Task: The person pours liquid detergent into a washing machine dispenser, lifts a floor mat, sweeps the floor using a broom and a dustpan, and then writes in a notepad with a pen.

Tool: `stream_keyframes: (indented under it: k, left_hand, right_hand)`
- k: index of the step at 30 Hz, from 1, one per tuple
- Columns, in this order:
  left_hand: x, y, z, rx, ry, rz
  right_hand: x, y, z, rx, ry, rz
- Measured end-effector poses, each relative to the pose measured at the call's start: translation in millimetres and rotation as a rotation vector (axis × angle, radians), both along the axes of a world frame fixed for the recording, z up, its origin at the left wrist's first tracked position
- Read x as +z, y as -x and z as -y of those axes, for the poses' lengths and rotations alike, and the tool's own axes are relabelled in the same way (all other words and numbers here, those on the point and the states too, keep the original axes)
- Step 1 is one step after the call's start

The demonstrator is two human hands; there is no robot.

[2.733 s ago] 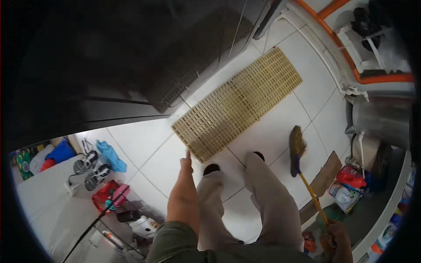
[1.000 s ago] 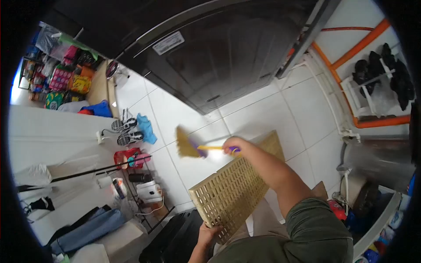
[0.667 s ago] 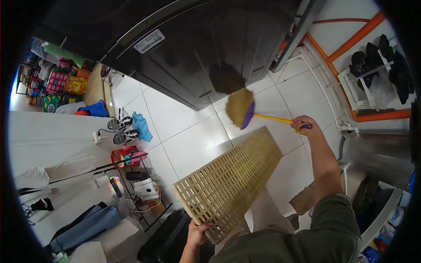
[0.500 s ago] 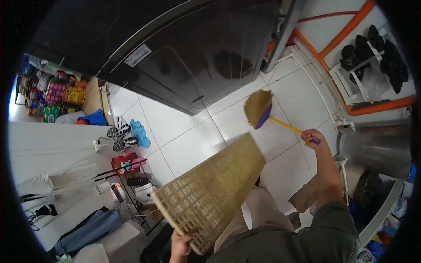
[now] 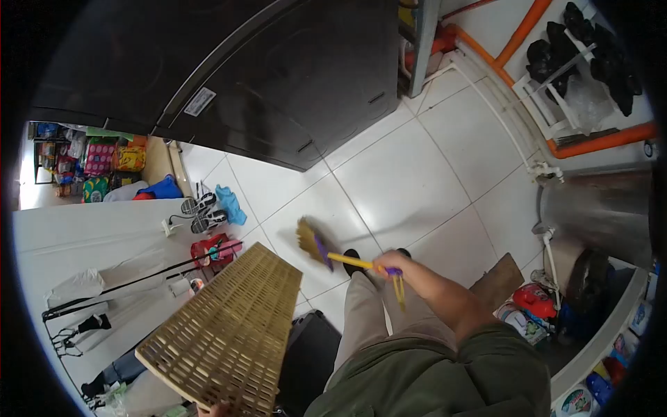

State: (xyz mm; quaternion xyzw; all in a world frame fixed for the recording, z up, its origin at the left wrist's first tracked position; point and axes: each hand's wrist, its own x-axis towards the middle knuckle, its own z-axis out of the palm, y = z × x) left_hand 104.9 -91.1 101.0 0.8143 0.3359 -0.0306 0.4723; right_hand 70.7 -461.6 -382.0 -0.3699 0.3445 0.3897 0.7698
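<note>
One broom (image 5: 349,261), long axis crosswise, bristles (image 5: 308,238) leftward, clamped in the right hand (image 5: 390,263).

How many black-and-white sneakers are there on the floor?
2. In the picture, the upper sneaker and the lower sneaker lie together beside the blue cloth. More could be hidden behind the slatted panel.

The right arm (image 5: 451,299) reaches forward and inward across the front of the body, elbow bent, with the right hand (image 5: 390,264) closed in a grip, while the left hand (image 5: 217,410) shows only partly at the bottom edge.
</note>
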Motion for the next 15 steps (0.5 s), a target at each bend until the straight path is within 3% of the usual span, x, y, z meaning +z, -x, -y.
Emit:
stream_keyframes:
  k: [1, 2, 3, 5, 6, 7, 9, 11, 13, 15]
  left_hand:
    - [-3.0, -2.8, 2.3, -0.004, -0.021, 0.015]
    - [-5.7, -9.9, 5.5, -0.012, -0.041, 0.036]
    - [-8.0, -17.2, 8.6, -0.021, -0.060, 0.055]
    - [-9.9, -18.2, 2.8, 0.011, -0.019, 0.035]
    - [-12.9, -24.5, -11.6, 0.028, -0.002, 0.011]
    - [-15.9, -30.5, -18.9, 0.040, 0.027, -0.004]
    - [-27.1, -39.2, -3.7, 0.076, -0.040, 0.081]
    - [-43.1, -49.5, -26.3, 0.069, 0.020, 0.092]
    - [-65.4, -57.7, -73.4, 0.097, 0.084, 0.023]
    - [-78.2, -73.6, -71.3, 0.090, 0.177, -0.114]
  right_hand:
    - [-38.9, -24.1, -0.9, 0.127, -0.014, -0.107]
    - [-135.3, -15.3, 0.3, 0.021, 0.073, 0.008]
    - [-91.2, -14.7, 43.4, -0.108, 0.142, -0.040]
    - [-77.0, 23.6, 137.1, -0.009, -0.003, 0.035]
    - [-65.4, 60.7, 172.0, -0.084, 0.013, 0.008]
    - [-23.2, 99.1, 196.8, -0.353, -0.090, 0.113]
    - [10.4, 169.8, 219.7, -0.600, 0.182, 0.159]
    - [41.9, 213.4, 241.7, -0.331, 0.242, -0.134]
    - [53.6, 241.2, 220.1, -0.397, 0.386, -0.313]
    - [60.6, 246.3, 188.3, -0.422, 0.310, -0.271]
